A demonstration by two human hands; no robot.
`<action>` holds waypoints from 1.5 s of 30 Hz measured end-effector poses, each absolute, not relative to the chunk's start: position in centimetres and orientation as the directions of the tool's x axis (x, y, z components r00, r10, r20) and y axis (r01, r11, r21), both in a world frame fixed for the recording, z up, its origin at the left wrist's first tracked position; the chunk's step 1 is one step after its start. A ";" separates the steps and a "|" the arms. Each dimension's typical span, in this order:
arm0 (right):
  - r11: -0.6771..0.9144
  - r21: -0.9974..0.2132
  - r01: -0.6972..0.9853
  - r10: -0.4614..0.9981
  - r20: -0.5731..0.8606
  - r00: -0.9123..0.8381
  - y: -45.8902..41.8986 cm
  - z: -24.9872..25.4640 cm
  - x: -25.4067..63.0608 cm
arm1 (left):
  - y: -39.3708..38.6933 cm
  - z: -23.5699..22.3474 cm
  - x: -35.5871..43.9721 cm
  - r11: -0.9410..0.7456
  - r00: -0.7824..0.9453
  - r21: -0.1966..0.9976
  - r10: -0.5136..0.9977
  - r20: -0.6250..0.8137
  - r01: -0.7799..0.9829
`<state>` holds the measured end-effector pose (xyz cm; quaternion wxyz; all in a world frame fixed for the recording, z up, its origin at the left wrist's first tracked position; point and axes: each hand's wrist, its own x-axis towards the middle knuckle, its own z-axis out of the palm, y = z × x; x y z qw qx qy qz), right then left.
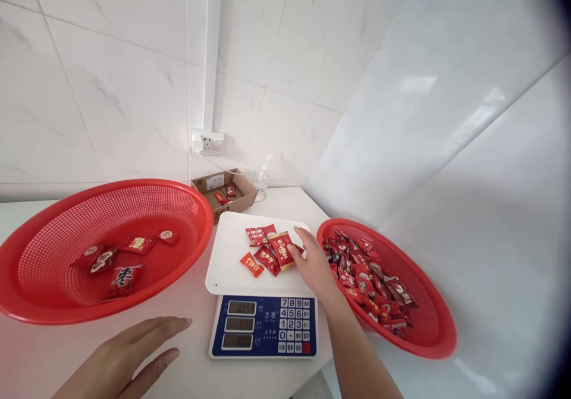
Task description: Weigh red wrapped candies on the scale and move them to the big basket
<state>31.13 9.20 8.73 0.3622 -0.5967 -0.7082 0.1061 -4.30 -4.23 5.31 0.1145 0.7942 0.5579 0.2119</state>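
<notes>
My right hand is over the white tray of a digital scale, its thumb and fingers apart. The thumb tip touches or nearly touches a red packet with gold ends. Around that packet on the tray lie several other small red snack packets, among them an orange-red one and a dark red one; part of another is hidden under my hand. Low on the left, my left hand hovers with its fingers stretched out and nothing in it. The scale's blue panel faces me.
A red mesh basket at the left holds several packets. Another red basket, at the right, holds a heap of them. Behind the scale stand a cardboard box with a few packets and a clear bottle, near a wall socket.
</notes>
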 end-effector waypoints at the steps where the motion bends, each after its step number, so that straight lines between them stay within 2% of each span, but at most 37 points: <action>1: 0.247 -0.562 0.789 0.926 0.377 -0.022 9.1 8.7 31.2 | -4.3 5.5 -4.4 -0.344 0.289 0.415 0.938 0.190 0.842; 7: 0.116 -0.515 0.849 0.976 0.216 -0.002 7.4 9.2 31.4 | -4.2 6.8 -4.1 -0.371 0.355 0.390 0.928 0.114 0.843; 12: 0.117 -0.588 0.800 0.974 0.225 0.022 6.0 9.9 32.0 | -4.1 7.2 -3.6 -0.379 0.374 0.377 0.923 0.091 0.845; 19: 0.132 -0.536 0.834 0.980 0.199 -0.027 6.0 9.8 31.9 | -3.9 7.1 -3.4 -0.363 0.366 0.388 0.928 0.069 0.847; 23: 0.147 -0.570 0.808 0.980 0.195 -0.040 5.8 9.9 31.6 | -3.9 6.8 -3.6 -0.376 0.371 0.385 0.924 0.090 0.843; 29: 0.089 -0.555 0.827 0.960 0.269 0.077 4.6 10.3 34.0 | -3.8 7.0 -3.9 -0.373 0.361 0.382 0.927 0.107 0.846; 35: -0.102 -0.528 0.843 0.930 0.250 0.269 2.2 10.8 37.2 | -3.4 7.2 -3.6 -0.379 0.373 0.396 0.923 0.095 0.837; 38: -0.203 -0.489 0.848 0.905 0.237 0.353 1.1 10.9 38.5 | -3.2 7.3 -3.3 -0.398 0.373 0.384 0.917 0.141 0.833; 42: -0.302 -0.434 0.849 0.877 0.224 0.426 0.5 9.6 40.4 | -2.8 8.2 -3.1 -0.439 0.315 0.315 0.872 0.376 0.841; 45: -0.285 -0.379 0.880 0.896 0.222 0.386 0.7 7.5 42.0 | -1.9 9.4 -3.5 -0.311 0.172 0.236 0.866 0.470 0.920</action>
